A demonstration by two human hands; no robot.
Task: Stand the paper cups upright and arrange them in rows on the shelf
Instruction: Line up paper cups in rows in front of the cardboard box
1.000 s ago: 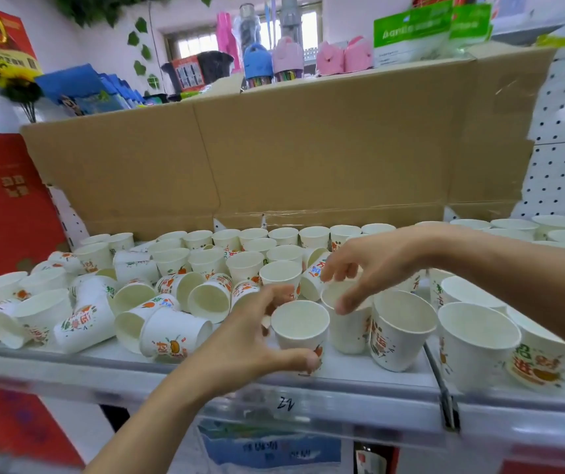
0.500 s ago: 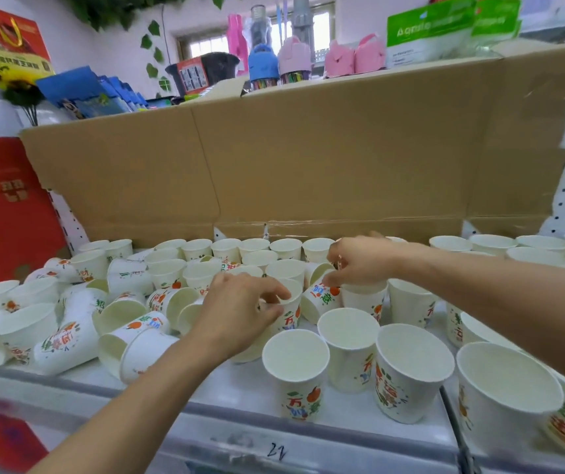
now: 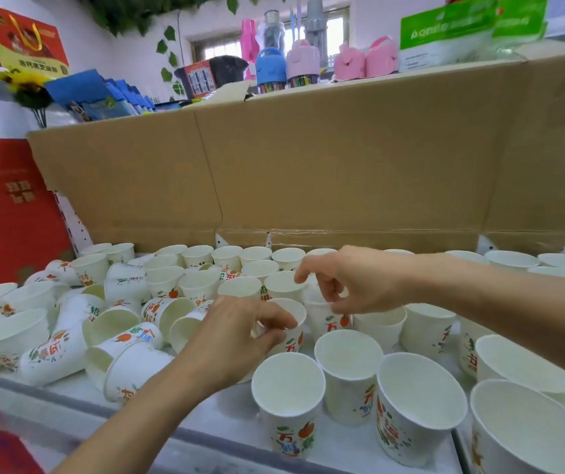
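Note:
Many white paper cups with fruit prints cover the white shelf [image 3: 226,415]. Upright cups stand in rows at the back and right, such as one at the front [image 3: 289,401]. Several cups lie on their sides at the left, for example one near the front edge [image 3: 55,354]. My left hand [image 3: 236,336] pinches the rim of an upright cup [image 3: 293,331] in the middle. My right hand [image 3: 352,278] reaches in from the right and grips a cup [image 3: 327,318] just behind it, thumb low on its side.
A tall brown cardboard sheet [image 3: 325,172] walls off the back of the shelf. A red gift box [image 3: 4,213] stands at the left. Bottles, blue packs and pink items sit above the cardboard. The shelf's front rail runs along the bottom.
Both hands moved back from the front row into the middle of the shelf. The left hand has taken hold of a cup and stood it upright; the right hand holds the cup behind.

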